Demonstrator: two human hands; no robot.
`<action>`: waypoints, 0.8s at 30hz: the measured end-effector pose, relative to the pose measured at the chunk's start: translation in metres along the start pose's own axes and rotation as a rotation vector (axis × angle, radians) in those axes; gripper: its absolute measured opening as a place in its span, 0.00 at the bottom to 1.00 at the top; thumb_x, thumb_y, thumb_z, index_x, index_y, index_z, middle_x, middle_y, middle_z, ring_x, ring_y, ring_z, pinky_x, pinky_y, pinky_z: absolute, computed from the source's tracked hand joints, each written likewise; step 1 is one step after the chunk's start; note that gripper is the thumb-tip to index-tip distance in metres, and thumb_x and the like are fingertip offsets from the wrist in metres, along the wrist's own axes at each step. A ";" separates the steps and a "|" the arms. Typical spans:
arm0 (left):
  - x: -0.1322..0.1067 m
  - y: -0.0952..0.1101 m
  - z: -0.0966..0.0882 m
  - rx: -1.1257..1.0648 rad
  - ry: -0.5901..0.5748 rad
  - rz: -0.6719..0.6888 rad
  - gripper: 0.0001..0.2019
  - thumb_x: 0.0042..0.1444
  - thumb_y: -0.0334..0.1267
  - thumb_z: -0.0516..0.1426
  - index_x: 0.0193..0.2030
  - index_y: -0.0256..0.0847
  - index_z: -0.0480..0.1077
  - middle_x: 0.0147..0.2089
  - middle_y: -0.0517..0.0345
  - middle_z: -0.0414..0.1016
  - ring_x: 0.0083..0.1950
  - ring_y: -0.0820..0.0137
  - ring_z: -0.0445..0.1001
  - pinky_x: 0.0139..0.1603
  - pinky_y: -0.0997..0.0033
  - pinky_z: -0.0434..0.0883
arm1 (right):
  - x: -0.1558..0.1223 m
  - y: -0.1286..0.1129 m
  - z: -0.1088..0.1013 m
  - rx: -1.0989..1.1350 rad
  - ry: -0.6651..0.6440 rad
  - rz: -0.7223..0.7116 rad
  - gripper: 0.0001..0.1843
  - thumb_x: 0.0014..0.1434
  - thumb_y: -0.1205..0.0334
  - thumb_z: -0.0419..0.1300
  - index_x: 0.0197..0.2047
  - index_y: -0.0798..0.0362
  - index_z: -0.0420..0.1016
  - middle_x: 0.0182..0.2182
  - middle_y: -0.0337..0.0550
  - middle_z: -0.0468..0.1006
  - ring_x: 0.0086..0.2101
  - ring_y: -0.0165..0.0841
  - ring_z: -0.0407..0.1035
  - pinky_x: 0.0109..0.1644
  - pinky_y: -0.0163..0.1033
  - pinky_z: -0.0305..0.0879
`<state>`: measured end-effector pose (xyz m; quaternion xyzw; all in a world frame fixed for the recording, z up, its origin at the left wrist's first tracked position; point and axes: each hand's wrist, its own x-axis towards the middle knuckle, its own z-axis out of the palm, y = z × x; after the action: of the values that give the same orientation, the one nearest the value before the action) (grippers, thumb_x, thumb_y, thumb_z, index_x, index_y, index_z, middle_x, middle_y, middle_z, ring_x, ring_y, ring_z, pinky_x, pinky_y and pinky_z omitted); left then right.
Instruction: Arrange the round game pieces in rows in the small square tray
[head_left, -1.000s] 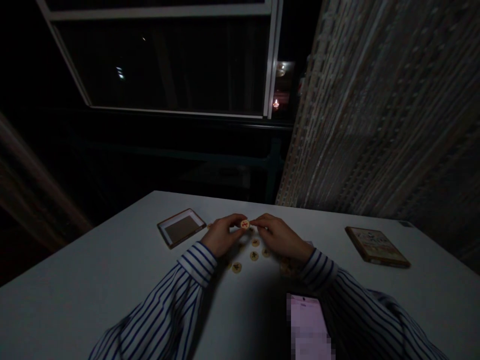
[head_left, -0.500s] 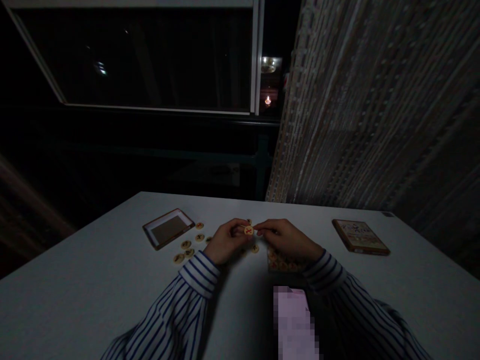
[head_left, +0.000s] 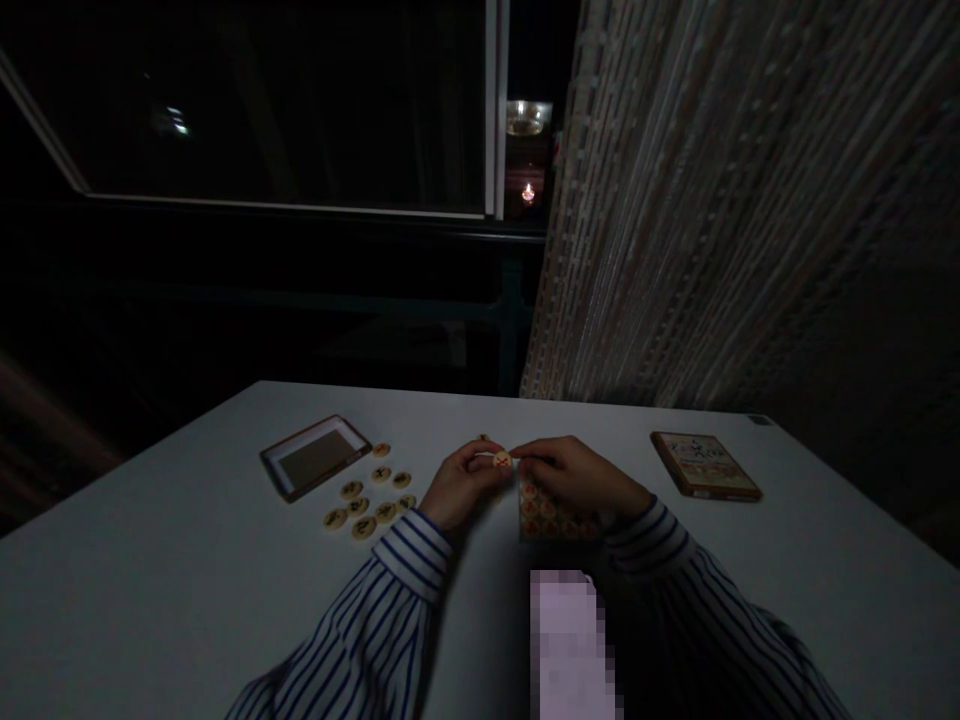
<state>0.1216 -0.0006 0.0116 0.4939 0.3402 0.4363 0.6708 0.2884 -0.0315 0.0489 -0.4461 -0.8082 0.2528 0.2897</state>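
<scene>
My left hand (head_left: 465, 485) has its thumb and fingers closed on a round xiangqi piece (head_left: 502, 460) with a red character, raised above the table. From the other side the index finger and thumb of my right hand (head_left: 577, 475) pinch in at the piece's right edge. Below my right hand lies a box of xiangqi pieces (head_left: 551, 525), set in rows with red characters showing; my hand and sleeve cover part of it. Left of my left hand, several loose pieces (head_left: 358, 505) are scattered, most with dark characters.
An open shallow box part (head_left: 322, 490) lies at the back left of the white table (head_left: 187, 560). A printed box lid (head_left: 709, 465) rests at the right. A pixelated pale pink patch (head_left: 570, 640) is at the near edge. Behind are a string curtain (head_left: 675, 200) and a dark window.
My view has shifted a little to the right. My hands have moved slightly right over the table with the piece held between them, exposing more loose pieces and more of the filled box.
</scene>
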 end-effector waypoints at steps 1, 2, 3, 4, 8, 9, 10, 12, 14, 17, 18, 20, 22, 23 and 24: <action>0.000 -0.002 0.002 -0.015 0.018 -0.011 0.15 0.35 0.33 0.64 0.33 0.37 0.66 0.24 0.62 0.72 0.25 0.77 0.69 0.27 0.78 0.64 | -0.001 0.001 -0.001 -0.017 -0.008 0.002 0.19 0.55 0.66 0.47 0.48 0.51 0.69 0.41 0.40 0.75 0.41 0.31 0.68 0.46 0.36 0.61; 0.000 -0.003 0.005 -0.030 0.036 -0.021 0.16 0.35 0.34 0.64 0.32 0.36 0.67 0.24 0.62 0.73 0.25 0.77 0.69 0.28 0.78 0.64 | -0.002 0.002 -0.003 -0.034 -0.017 0.003 0.19 0.55 0.66 0.46 0.48 0.51 0.69 0.41 0.40 0.75 0.42 0.31 0.68 0.47 0.36 0.61; 0.000 -0.005 0.008 -0.047 0.049 -0.026 0.16 0.34 0.34 0.64 0.32 0.36 0.67 0.25 0.61 0.73 0.26 0.77 0.70 0.30 0.77 0.65 | -0.002 0.002 -0.004 -0.051 -0.025 0.004 0.19 0.55 0.66 0.46 0.48 0.51 0.69 0.41 0.40 0.75 0.42 0.31 0.67 0.47 0.36 0.61; -0.001 -0.006 0.010 -0.067 0.062 -0.027 0.16 0.34 0.33 0.64 0.32 0.36 0.67 0.25 0.60 0.74 0.27 0.76 0.70 0.31 0.77 0.65 | -0.003 0.003 -0.005 -0.067 -0.030 0.004 0.19 0.56 0.66 0.46 0.48 0.51 0.69 0.41 0.40 0.75 0.42 0.31 0.67 0.47 0.36 0.61; -0.004 -0.014 0.018 -0.139 0.125 -0.028 0.15 0.34 0.33 0.64 0.32 0.35 0.68 0.24 0.61 0.74 0.27 0.77 0.71 0.33 0.77 0.66 | -0.005 0.006 -0.006 -0.124 -0.052 -0.003 0.18 0.56 0.66 0.46 0.47 0.50 0.70 0.41 0.40 0.75 0.41 0.31 0.68 0.46 0.35 0.61; -0.004 -0.016 0.019 -0.156 0.141 -0.029 0.14 0.34 0.33 0.64 0.31 0.35 0.68 0.24 0.61 0.74 0.27 0.77 0.71 0.32 0.77 0.67 | -0.006 0.007 -0.006 -0.136 -0.061 -0.003 0.18 0.55 0.66 0.46 0.46 0.50 0.70 0.40 0.40 0.75 0.41 0.31 0.68 0.45 0.35 0.61; -0.005 -0.019 0.019 -0.174 0.153 -0.031 0.14 0.35 0.33 0.64 0.30 0.35 0.68 0.24 0.61 0.74 0.26 0.77 0.71 0.32 0.77 0.67 | -0.006 0.009 -0.005 -0.145 -0.069 -0.002 0.18 0.55 0.66 0.47 0.46 0.50 0.71 0.40 0.40 0.75 0.41 0.31 0.68 0.45 0.35 0.61; -0.005 -0.024 0.019 -0.209 0.170 -0.035 0.13 0.35 0.33 0.64 0.30 0.34 0.68 0.24 0.59 0.74 0.26 0.77 0.71 0.32 0.78 0.68 | -0.005 0.010 -0.003 -0.157 -0.086 0.003 0.18 0.55 0.66 0.47 0.46 0.50 0.71 0.40 0.40 0.76 0.40 0.31 0.68 0.45 0.35 0.61; -0.005 -0.030 0.017 -0.241 0.195 -0.046 0.13 0.35 0.33 0.64 0.30 0.34 0.68 0.25 0.58 0.75 0.26 0.76 0.72 0.32 0.77 0.69 | -0.003 0.011 -0.002 -0.166 -0.095 0.005 0.18 0.55 0.66 0.46 0.45 0.51 0.71 0.40 0.40 0.75 0.41 0.31 0.68 0.45 0.35 0.61; -0.003 -0.037 0.015 -0.288 0.238 -0.063 0.13 0.36 0.33 0.64 0.31 0.34 0.69 0.27 0.56 0.75 0.28 0.74 0.73 0.33 0.75 0.70 | 0.001 0.011 -0.002 -0.177 -0.121 -0.008 0.17 0.56 0.66 0.46 0.45 0.52 0.71 0.41 0.41 0.75 0.41 0.31 0.68 0.45 0.34 0.61; -0.003 -0.039 0.014 -0.305 0.243 -0.066 0.13 0.37 0.34 0.63 0.32 0.34 0.69 0.28 0.55 0.76 0.28 0.74 0.74 0.33 0.75 0.70 | 0.002 0.010 -0.003 -0.183 -0.129 -0.012 0.17 0.56 0.66 0.46 0.45 0.52 0.71 0.41 0.41 0.75 0.40 0.31 0.68 0.45 0.34 0.61; -0.002 -0.041 0.014 -0.342 0.243 -0.071 0.14 0.37 0.34 0.63 0.33 0.34 0.69 0.29 0.54 0.76 0.29 0.72 0.74 0.34 0.74 0.71 | 0.005 0.009 -0.004 -0.199 -0.134 -0.013 0.17 0.56 0.66 0.47 0.45 0.52 0.71 0.40 0.41 0.75 0.39 0.31 0.68 0.44 0.34 0.61; -0.002 -0.041 0.014 -0.375 0.241 -0.072 0.14 0.37 0.34 0.63 0.33 0.34 0.69 0.30 0.53 0.76 0.31 0.71 0.74 0.35 0.73 0.71 | 0.007 0.009 -0.003 -0.209 -0.121 -0.016 0.16 0.56 0.65 0.48 0.45 0.52 0.71 0.39 0.41 0.76 0.39 0.31 0.68 0.43 0.34 0.61; -0.001 -0.041 0.014 -0.386 0.245 -0.074 0.14 0.37 0.34 0.63 0.33 0.34 0.69 0.31 0.53 0.76 0.31 0.71 0.75 0.35 0.73 0.71 | 0.008 0.009 -0.003 -0.207 -0.113 -0.018 0.16 0.56 0.65 0.48 0.44 0.52 0.71 0.38 0.41 0.76 0.38 0.30 0.68 0.42 0.33 0.61; -0.001 -0.041 0.014 -0.392 0.251 -0.078 0.14 0.37 0.34 0.63 0.33 0.35 0.70 0.32 0.52 0.76 0.32 0.70 0.75 0.35 0.73 0.71 | 0.008 0.010 -0.002 -0.202 -0.107 -0.019 0.15 0.56 0.65 0.48 0.44 0.52 0.71 0.37 0.41 0.76 0.37 0.30 0.69 0.41 0.33 0.61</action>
<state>0.1437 -0.0124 -0.0237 0.2824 0.3486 0.5259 0.7226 0.2918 -0.0195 0.0461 -0.4510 -0.8482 0.1907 0.2020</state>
